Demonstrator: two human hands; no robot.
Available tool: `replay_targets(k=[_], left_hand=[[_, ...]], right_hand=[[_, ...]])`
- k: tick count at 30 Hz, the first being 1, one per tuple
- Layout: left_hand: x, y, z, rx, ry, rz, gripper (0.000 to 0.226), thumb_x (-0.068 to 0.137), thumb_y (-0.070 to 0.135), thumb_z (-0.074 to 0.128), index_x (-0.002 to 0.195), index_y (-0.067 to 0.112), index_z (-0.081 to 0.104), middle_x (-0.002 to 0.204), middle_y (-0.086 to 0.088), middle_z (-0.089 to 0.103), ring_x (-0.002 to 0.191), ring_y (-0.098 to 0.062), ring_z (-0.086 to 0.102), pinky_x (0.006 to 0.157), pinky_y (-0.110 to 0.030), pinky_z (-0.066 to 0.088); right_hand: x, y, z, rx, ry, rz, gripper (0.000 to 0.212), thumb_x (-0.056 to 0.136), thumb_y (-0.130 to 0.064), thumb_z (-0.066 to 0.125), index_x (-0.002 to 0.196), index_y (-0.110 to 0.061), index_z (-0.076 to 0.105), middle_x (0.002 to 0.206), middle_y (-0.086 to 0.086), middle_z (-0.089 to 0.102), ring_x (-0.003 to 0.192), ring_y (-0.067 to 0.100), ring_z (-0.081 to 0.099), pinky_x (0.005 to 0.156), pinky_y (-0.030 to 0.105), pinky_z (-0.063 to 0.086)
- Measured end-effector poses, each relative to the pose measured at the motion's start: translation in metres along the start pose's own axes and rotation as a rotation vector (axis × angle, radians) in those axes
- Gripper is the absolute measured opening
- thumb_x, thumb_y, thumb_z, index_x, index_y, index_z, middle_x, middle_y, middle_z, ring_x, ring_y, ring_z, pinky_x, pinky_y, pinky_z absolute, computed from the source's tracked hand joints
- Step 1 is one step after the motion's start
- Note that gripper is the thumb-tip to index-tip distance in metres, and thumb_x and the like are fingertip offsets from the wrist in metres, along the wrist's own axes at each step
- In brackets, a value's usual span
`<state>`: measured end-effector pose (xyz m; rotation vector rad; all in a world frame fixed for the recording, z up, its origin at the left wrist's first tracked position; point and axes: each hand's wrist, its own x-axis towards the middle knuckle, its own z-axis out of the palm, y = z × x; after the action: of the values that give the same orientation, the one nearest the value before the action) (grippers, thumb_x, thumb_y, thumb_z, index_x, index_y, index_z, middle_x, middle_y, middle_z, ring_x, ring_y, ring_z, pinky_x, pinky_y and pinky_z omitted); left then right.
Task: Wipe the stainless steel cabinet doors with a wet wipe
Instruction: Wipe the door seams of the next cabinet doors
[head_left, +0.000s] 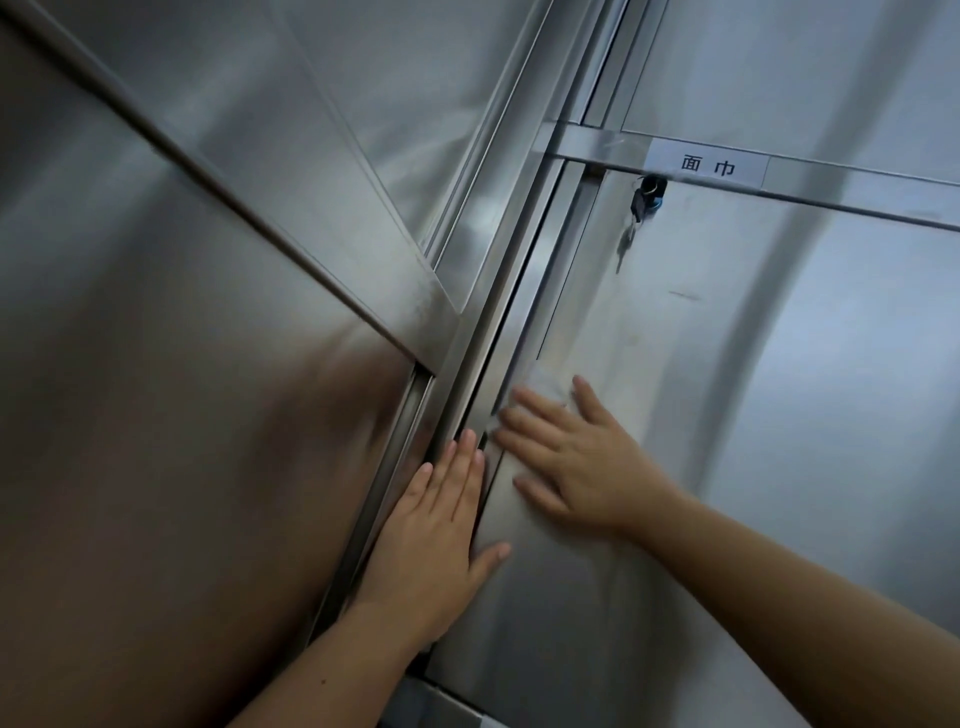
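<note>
the right hand (576, 467) is pressing the wet wipe (545, 387) flat against the right cabinet door (753, 389), fingers spread; the left hand (436, 535) is lying flat along that door's left edge, fingers together.

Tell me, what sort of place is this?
Likely a storage room for linens: stainless steel cabinet doors, a printed label reading "face towel" in Chinese, and keys hanging from a lock.

Right cabinet door (779, 415): silver-grey steel with broad bands of pale blue-white sheen.
Left cabinet door (156, 364): the same steel, darker, with a brown-tinted reflection.
Label (706, 165), far right: white strip with two black characters.
Key (644, 200): black head, blue accent, silver shank.
Wet wipe (545, 387): white, blurred.
</note>
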<state>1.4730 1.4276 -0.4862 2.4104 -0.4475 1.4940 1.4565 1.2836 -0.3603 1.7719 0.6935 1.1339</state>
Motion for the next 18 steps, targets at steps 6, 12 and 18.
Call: replay_targets(k=[6, 12, 18], left_hand=[[0.001, 0.001, 0.005, 0.035, 0.061, 0.009, 0.073, 0.081, 0.053, 0.027, 0.127, 0.003, 0.052, 0.136, -0.017, 0.047, 0.122, -0.027, 0.050, 0.091, -0.042, 0.048], [0.000, -0.001, 0.006, 0.056, 0.087, 0.030, 0.069, 0.082, 0.055, 0.040, 0.126, 0.004, 0.055, 0.135, -0.016, 0.049, 0.122, -0.025, 0.050, 0.090, -0.042, 0.049], [-0.001, -0.001, 0.002, 0.044, 0.041, 0.051, 0.069, 0.082, 0.051, 0.031, 0.126, 0.005, 0.056, 0.135, -0.016, 0.049, 0.123, -0.023, 0.050, 0.095, -0.036, 0.046]], right_hand=[[0.015, 0.015, -0.002, 0.058, -0.088, 0.203, 0.062, 0.091, -0.049, 0.016, 0.142, -0.020, 0.039, 0.149, -0.001, 0.035, 0.143, 0.018, 0.013, 0.111, 0.050, -0.005], [-0.008, -0.025, 0.007, 0.105, 0.041, 0.174, 0.058, 0.086, -0.044, 0.032, 0.130, -0.015, 0.055, 0.136, 0.004, 0.052, 0.133, 0.027, 0.039, 0.108, 0.055, 0.020], [-0.023, -0.040, 0.017, 0.088, 0.050, 0.011, 0.055, 0.086, -0.043, 0.036, 0.129, -0.015, 0.055, 0.133, 0.002, 0.055, 0.131, 0.025, 0.041, 0.105, 0.050, 0.020]])
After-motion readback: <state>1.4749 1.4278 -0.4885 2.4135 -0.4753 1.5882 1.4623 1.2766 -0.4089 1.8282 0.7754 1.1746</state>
